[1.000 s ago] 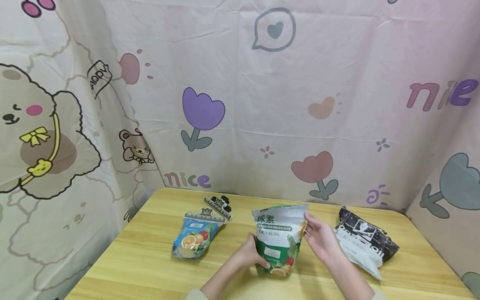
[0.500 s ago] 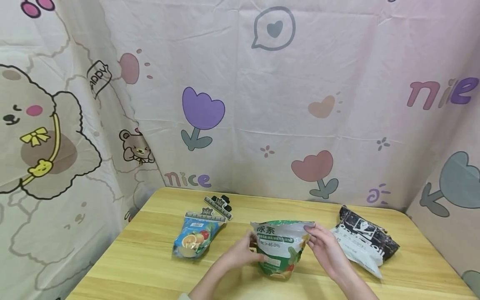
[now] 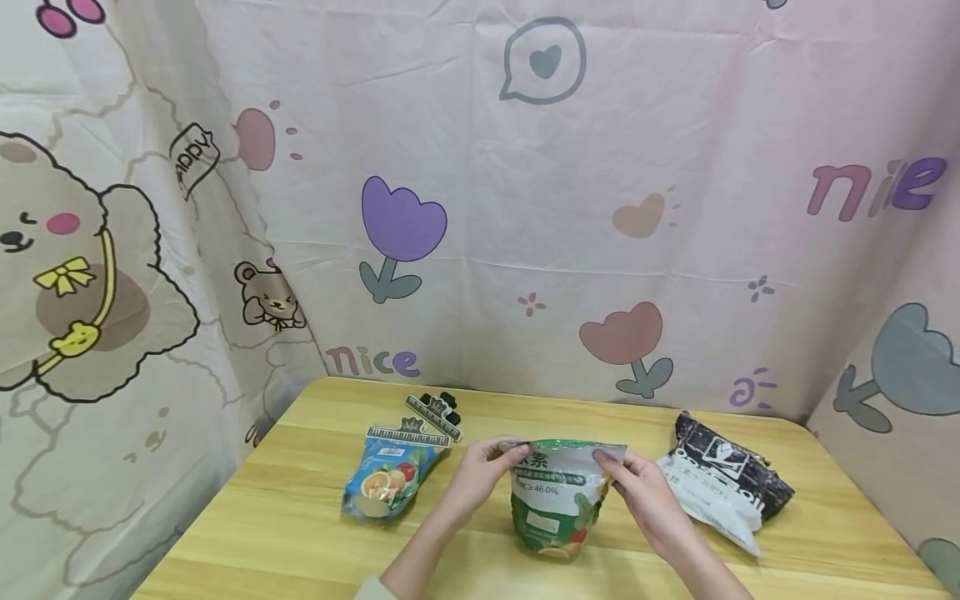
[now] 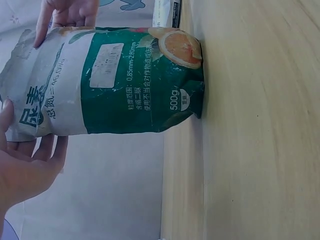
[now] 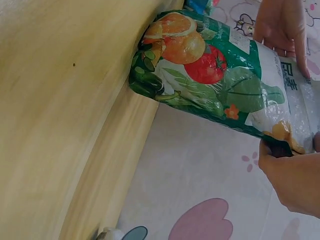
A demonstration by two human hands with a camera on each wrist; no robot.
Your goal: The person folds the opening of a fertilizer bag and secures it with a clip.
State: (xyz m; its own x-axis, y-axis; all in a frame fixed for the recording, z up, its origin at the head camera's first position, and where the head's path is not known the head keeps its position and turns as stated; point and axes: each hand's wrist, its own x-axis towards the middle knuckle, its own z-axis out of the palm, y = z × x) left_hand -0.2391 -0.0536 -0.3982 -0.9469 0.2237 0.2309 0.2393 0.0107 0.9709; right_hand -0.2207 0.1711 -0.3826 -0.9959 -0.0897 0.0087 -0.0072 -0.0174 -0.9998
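Observation:
A green-and-white fertilizer bag [image 3: 555, 504] with printed fruit and vegetables stands upright on the wooden table in the head view. My left hand [image 3: 480, 475] pinches its upper left corner, thumb on the front face. At the upper right corner, my right hand [image 3: 648, 496] pinches the top edge the same way. From the left wrist, the bag [image 4: 140, 80] appears sideways, its bottom at the tabletop. In the right wrist view, the printed tomato side of the bag [image 5: 200, 70] faces the camera. Fingers behind the bag are partly hidden.
To the left lies a blue bag [image 3: 390, 483] with a piano-key-patterned clip [image 3: 408, 436] across its top. A second such clip [image 3: 432, 417] lies behind it. On the right is a black-and-white package [image 3: 727, 479]. A printed curtain [image 3: 487, 333] hangs behind the table [image 3: 285, 533].
My left hand has risen from the bag's lower left side to its top left corner. The bag's top edge is lower in view than a second ago. My right hand keeps its corner.

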